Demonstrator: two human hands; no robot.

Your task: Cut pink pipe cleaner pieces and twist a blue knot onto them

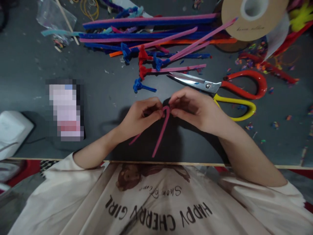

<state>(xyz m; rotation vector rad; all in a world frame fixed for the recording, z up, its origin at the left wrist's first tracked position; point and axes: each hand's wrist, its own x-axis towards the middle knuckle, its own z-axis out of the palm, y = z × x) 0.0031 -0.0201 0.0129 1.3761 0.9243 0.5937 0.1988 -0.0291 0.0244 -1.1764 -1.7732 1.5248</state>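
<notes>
Scissors (220, 86) lie beside a ribbon spool (253, 18) and loose pipe cleaners (146, 36).

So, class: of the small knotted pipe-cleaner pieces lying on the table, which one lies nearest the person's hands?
The blue knotted piece, lying alone just above the left hand. The red ones and other blue ones sit farther up, against the pile of long stems.

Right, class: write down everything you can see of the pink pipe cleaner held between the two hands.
The pink pipe cleaner is a thin, fuzzy stem, dark pink, bent sharply into a narrow loop at the top. The left hand and right hand pinch that bend from either side with their fingertips. Its two legs hang toward the person, one long and straight, one shorter and partly hidden under the left hand, above the dark grey table.
</notes>
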